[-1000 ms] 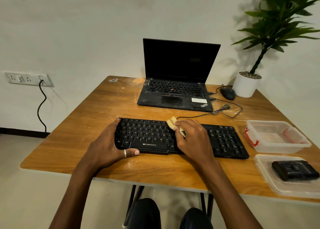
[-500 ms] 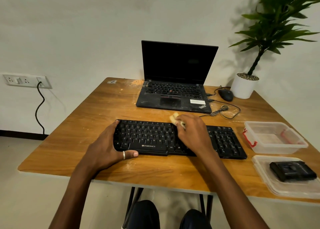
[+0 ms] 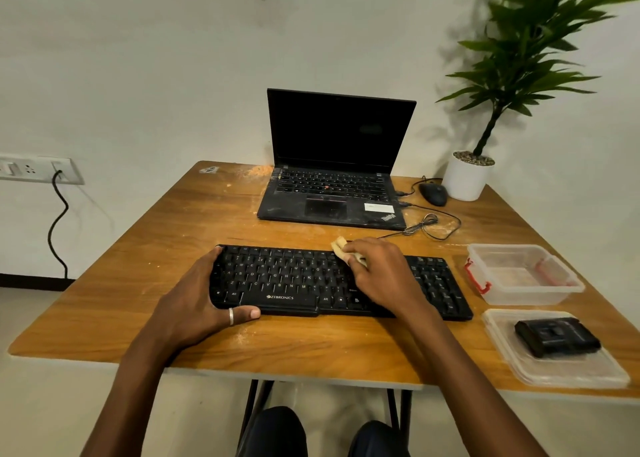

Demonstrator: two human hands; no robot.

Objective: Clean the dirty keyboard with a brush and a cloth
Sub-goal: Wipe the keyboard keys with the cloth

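On my left hand [image 3: 194, 306] I wear one plain ring [image 3: 231, 316], a narrow band of silver-coloured metal with a smooth surface, and it sits on the thumb, a little behind the nail joint. My right hand [image 3: 384, 278] and both my forearms [image 3: 145, 387] are bare as far as the lower edge of the view. At the very bottom I see my two knees [image 3: 277, 422] in dark trousers [image 3: 377, 439], of a cloth that is very dark blue or black, I cannot tell which, and it looks smooth and without pattern.
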